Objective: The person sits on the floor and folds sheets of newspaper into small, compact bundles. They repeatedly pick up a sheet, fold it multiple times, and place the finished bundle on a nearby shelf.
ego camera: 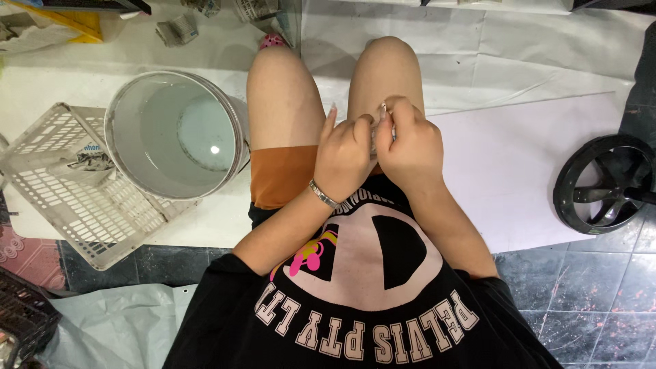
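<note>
I am seated and looking down at my lap, with both hands held together above my knees. My left hand [344, 156], with a silver bracelet on its wrist, and my right hand [411, 145] are both closed on a small clear object [376, 139] pinched between them. My fingers hide most of it, so I cannot make out its shape. A small shiny bit shows at my right fingertips. My bare knees and orange shorts lie just under the hands.
A grey bucket [130, 102] holding water stands on the floor to the left, beside a white plastic basket [48, 171] lying tilted. A black wheel [605, 184] lies at the right. White sheets [533, 157] cover the dark tiled floor ahead.
</note>
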